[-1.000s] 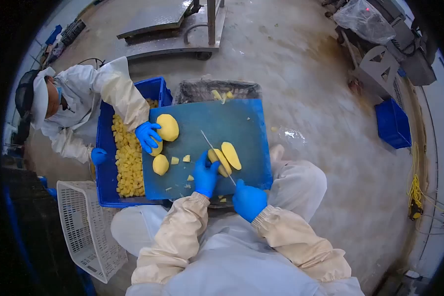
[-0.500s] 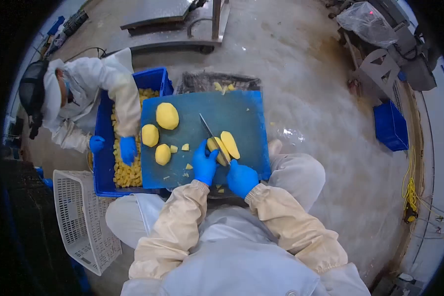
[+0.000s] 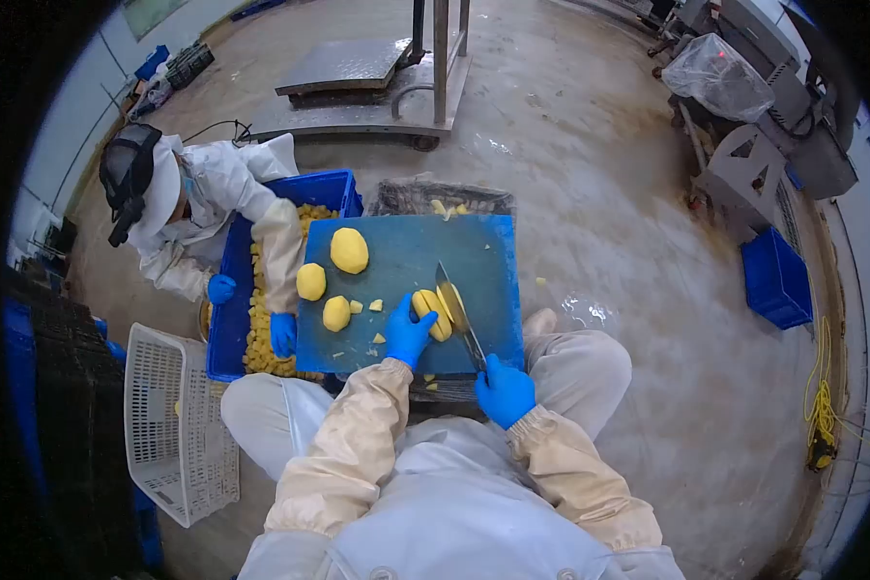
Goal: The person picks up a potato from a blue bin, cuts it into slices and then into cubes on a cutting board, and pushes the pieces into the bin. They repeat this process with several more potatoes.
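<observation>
My left hand, in a blue glove, grips a cut peeled potato from its left side, fingertips at its upper end. In my right hand, also gloved in blue, is the handle of a knife. Its blade points up and to the left, beside the potato's right side, partly covering a yellow slice. Under them lies a blue cutting board. Three whole peeled potatoes, a large one and two smaller ones, rest on its left part, with small potato bits nearby.
Left of the board, a co-worker reaches into a blue crate of potato cubes. A white basket lies beside my left knee. Beyond the board sits a dark bin; a platform scale stands farther back.
The knife has come off the potato toward the right, my right hand moving right and down. My left hand still grips the potato. The whole view has shifted, showing more of the far floor.
</observation>
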Available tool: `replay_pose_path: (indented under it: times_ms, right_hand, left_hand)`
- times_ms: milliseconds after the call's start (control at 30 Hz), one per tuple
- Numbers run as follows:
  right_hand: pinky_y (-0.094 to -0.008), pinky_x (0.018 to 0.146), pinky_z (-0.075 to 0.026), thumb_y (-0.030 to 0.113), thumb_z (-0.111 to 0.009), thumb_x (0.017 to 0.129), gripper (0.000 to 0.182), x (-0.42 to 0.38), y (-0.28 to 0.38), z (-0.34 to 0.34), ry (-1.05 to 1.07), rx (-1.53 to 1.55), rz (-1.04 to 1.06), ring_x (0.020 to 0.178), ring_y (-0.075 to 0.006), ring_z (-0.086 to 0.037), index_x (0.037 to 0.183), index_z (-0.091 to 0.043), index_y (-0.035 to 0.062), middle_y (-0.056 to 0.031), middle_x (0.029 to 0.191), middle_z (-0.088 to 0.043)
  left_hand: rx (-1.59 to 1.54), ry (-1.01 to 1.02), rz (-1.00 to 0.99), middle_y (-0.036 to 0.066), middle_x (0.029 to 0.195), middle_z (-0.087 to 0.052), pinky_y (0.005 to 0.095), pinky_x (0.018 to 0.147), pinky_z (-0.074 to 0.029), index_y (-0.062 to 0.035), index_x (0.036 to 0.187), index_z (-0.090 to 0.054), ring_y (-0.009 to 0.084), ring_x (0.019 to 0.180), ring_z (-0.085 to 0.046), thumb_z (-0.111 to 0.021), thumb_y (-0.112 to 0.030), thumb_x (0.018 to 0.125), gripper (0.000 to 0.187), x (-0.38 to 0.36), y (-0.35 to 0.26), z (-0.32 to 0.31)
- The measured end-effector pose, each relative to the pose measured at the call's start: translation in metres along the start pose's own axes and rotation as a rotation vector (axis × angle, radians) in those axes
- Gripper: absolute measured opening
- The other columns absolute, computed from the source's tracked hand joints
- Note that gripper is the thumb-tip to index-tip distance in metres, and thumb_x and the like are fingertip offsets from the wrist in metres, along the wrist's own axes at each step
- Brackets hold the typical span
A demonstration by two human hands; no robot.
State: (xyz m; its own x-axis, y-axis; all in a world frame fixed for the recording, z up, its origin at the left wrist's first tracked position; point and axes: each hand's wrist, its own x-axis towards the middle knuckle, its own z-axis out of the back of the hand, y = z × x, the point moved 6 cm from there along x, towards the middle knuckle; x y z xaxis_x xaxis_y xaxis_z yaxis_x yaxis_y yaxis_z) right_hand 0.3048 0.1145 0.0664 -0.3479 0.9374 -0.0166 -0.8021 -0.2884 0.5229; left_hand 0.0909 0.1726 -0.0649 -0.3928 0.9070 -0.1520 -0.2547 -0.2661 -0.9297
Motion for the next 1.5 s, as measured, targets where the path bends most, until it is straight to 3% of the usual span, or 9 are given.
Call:
replay_pose_path:
  times_ms: [267, 533, 667, 867, 933, 1167, 1367, 1433, 1500]
  right_hand:
    - [-0.0456, 0.045, -0.043, 0.018, -0.051, 0.078, 0.014, -0.013, -0.006, 0.006, 0.056, -0.067, 0.02, 0.049, -0.0327, -0.057, 0.085, -0.05, 0.0057, -0.0157, 0.057, -0.057]
    - [-0.0443, 0.044, -0.043, 0.017, -0.053, 0.077, 0.014, -0.016, -0.005, 0.007, 0.028, -0.08, 0.099, 0.047, -0.0311, -0.056, 0.085, -0.05, 0.0059, -0.0139, 0.054, -0.056]
    - [-0.045, 0.044, -0.043, 0.018, -0.053, 0.077, 0.014, -0.014, -0.004, 0.008, 0.057, -0.098, 0.067, 0.047, -0.0318, -0.056, 0.084, -0.051, 0.006, -0.0146, 0.055, -0.056]
    - [-0.0496, 0.048, -0.043, 0.018, -0.053, 0.078, 0.016, -0.018, -0.012, 0.0, 0.077, -0.043, 0.004, 0.053, -0.0373, -0.056, 0.086, -0.05, 0.0056, -0.0187, 0.059, -0.057]
    - [-0.0478, 0.047, -0.043, 0.019, -0.053, 0.077, 0.014, -0.018, -0.014, -0.003, 0.053, -0.034, 0.028, 0.052, -0.0352, -0.057, 0.083, -0.05, 0.0062, -0.0174, 0.057, -0.057]
    - [-0.049, 0.048, -0.043, 0.02, -0.052, 0.078, 0.016, -0.015, -0.025, 0.0, 0.052, -0.011, -0.008, 0.053, -0.0361, -0.057, 0.083, -0.049, 0.0055, -0.0182, 0.058, -0.057]
    - [-0.049, 0.049, -0.044, 0.02, -0.052, 0.079, 0.017, -0.012, -0.034, 0.005, 0.058, -0.036, -0.059, 0.054, -0.0365, -0.058, 0.088, -0.049, 0.0053, -0.0181, 0.059, -0.057]
    - [-0.0488, 0.049, -0.044, 0.02, -0.052, 0.079, 0.017, -0.011, -0.032, 0.002, 0.056, -0.029, -0.039, 0.055, -0.0366, -0.058, 0.088, -0.049, 0.0054, -0.018, 0.059, -0.057]
    - [-0.0476, 0.047, -0.043, 0.019, -0.053, 0.079, 0.016, -0.012, -0.027, -0.002, 0.067, -0.033, -0.024, 0.053, -0.0358, -0.057, 0.087, -0.049, 0.006, -0.017, 0.057, -0.057]
  left_hand:
    - [-0.158, -0.057, -0.011, 0.016, 0.095, -0.062, 0.0321, 0.07, -0.048, 0.0035, 0.119, -0.047, 0.0211, 0.081, -0.061, -0.065, -0.013, 0.071, 0.055, -0.005, 0.0, 0.007]
    - [0.508, -0.389, -0.194, 0.023, 0.106, -0.055, 0.0406, 0.077, -0.047, -0.0015, 0.116, -0.049, 0.0374, 0.092, -0.056, -0.056, -0.008, 0.074, 0.043, -0.025, -0.055, 0.032]
    - [0.764, -0.275, -0.049, 0.021, 0.101, -0.054, 0.0429, 0.076, -0.046, -0.0015, 0.116, -0.05, 0.0378, 0.09, -0.055, -0.056, -0.012, 0.078, 0.04, -0.031, -0.089, 0.038]
    - [0.855, -0.078, -0.326, 0.02, 0.091, -0.058, 0.046, 0.07, -0.046, -0.0066, 0.126, -0.041, 0.0398, 0.088, -0.056, -0.055, -0.016, 0.081, 0.049, -0.028, -0.1, 0.0]
    - [0.558, -0.051, -0.018, 0.021, 0.093, -0.061, 0.0446, 0.073, -0.047, -0.0024, 0.121, -0.046, 0.0383, 0.09, -0.057, -0.061, -0.022, 0.078, 0.049, -0.027, -0.091, -0.001]
    - [0.53, -0.141, 0.02, 0.023, 0.097, -0.061, 0.0435, 0.074, -0.047, -0.0045, 0.121, -0.047, 0.0377, 0.088, -0.059, -0.066, -0.02, 0.071, 0.056, -0.01, -0.076, -0.015]
    - [0.087, -0.046, -0.075, 0.013, 0.076, -0.061, 0.0365, 0.066, -0.049, -0.0061, 0.116, -0.052, 0.025, 0.068, -0.061, -0.067, -0.011, 0.069, 0.05, 0.0, -0.052, -0.021]
    - [0.254, 0.001, 0.047, 0.017, 0.083, -0.059, 0.0401, 0.069, -0.047, -0.0031, 0.113, -0.053, 0.031, 0.075, -0.059, -0.066, -0.01, 0.07, 0.046, -0.016, -0.064, -0.011]
    - [0.563, -0.163, -0.253, 0.016, 0.096, -0.058, 0.0392, 0.073, -0.046, -0.0023, 0.105, -0.057, 0.0314, 0.084, -0.057, -0.067, -0.008, 0.069, 0.037, -0.032, -0.087, 0.0]
